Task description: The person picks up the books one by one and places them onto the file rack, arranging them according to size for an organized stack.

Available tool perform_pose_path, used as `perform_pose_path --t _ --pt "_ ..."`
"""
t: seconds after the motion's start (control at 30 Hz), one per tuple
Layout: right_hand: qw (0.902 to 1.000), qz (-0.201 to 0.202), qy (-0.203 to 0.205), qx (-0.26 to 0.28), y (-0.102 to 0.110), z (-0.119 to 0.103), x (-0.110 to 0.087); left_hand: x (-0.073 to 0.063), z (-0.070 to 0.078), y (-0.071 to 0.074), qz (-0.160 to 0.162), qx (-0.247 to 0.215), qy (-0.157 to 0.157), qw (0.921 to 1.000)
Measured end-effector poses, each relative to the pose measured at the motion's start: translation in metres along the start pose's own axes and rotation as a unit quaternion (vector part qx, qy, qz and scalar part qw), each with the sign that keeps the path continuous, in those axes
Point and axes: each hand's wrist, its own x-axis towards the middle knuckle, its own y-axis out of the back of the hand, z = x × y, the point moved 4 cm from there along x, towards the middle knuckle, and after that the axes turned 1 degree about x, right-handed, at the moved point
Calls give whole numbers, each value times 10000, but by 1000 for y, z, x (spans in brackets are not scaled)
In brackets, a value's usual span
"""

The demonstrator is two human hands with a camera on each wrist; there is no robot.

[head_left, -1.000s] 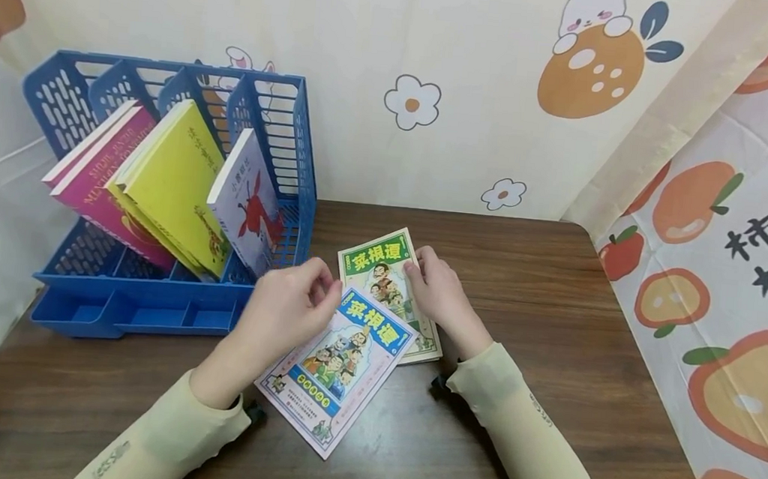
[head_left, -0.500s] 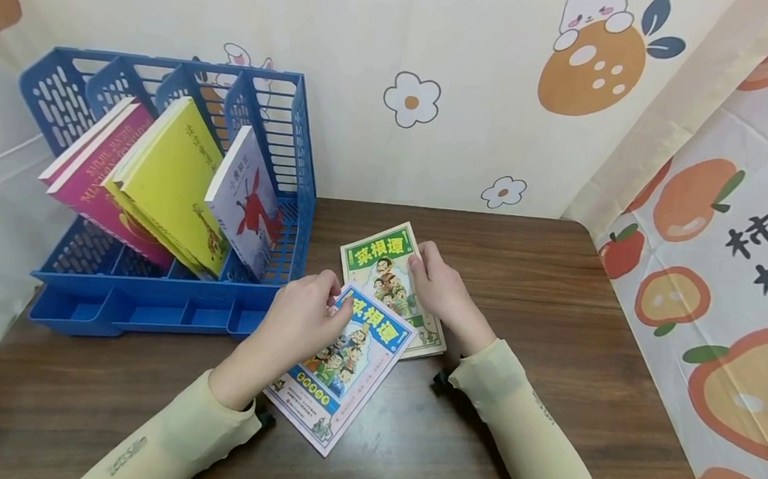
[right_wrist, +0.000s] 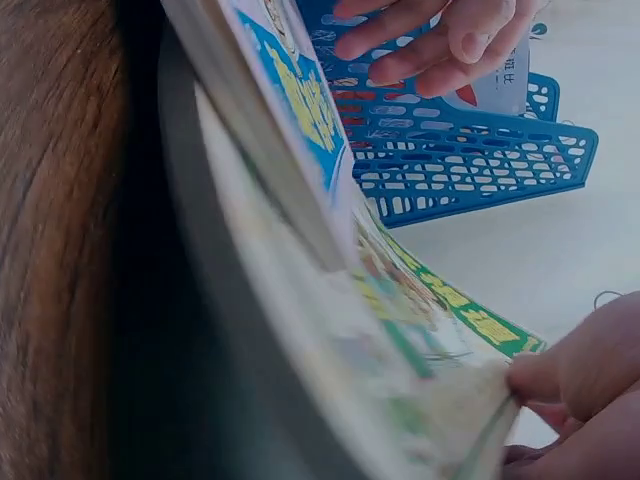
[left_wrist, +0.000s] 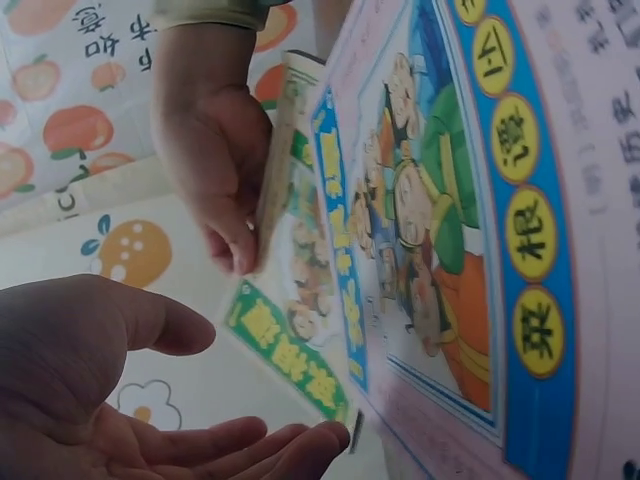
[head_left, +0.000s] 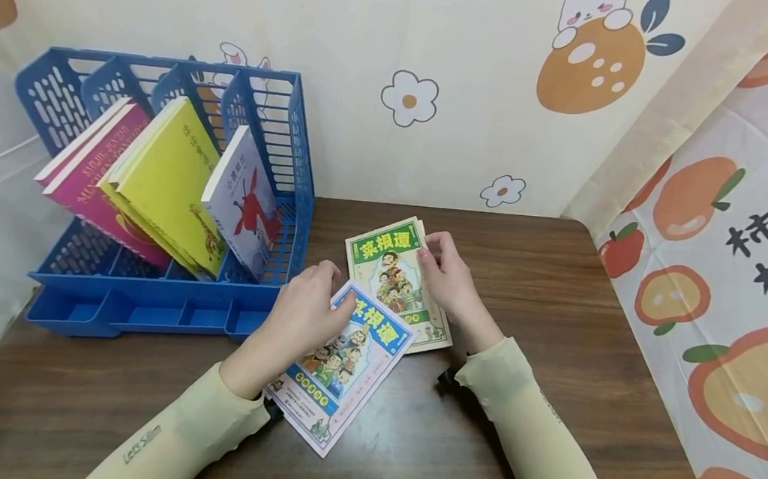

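A pink comic book with a blue title band [head_left: 359, 377] lies on the table, overlapping the lower left of a cream comic book with a green title band [head_left: 391, 270]. My right hand [head_left: 450, 281] pinches the right edge of the green-banded book between thumb and fingers; the right wrist view shows its cover [right_wrist: 430, 300] bowed. My left hand [head_left: 298, 314] hovers over the upper left of the blue-banded book, thumb apart from relaxed fingers, with nothing between them. In the left wrist view, its fingertips [left_wrist: 325, 440] come close to the green-banded book's corner.
On the left stands a blue plastic file rack [head_left: 142, 299] with several slots and small front trays. Leaning in it are magenta books [head_left: 108, 173], yellow-green books [head_left: 172, 178] and a pale book with a red figure [head_left: 242, 191]. A printed cloth [head_left: 458, 155] hangs behind the wooden table [head_left: 525, 258].
The left hand has shifted right over the blue-banded book. The right hand has moved the green-banded book slightly up and right, showing more of its cover.
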Motion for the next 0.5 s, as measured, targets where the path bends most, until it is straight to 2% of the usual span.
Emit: perform_pose_path --t 0.13,0.23,0.37,0.5 --pt "9986 298 273 344 4 -2 0 0 -1 0 90 -89 44 9999" --pt "9934 558 614 792 9 -8 -2 1 -1 1 189 -232 95 9995" --pt "9793 928 1230 1314 16 -16 -4 2 0 3 297 -428 111 9986" --pt "9603 1245 1790 1741 21 -23 -7 3 2 5 443 -627 -78 9970"
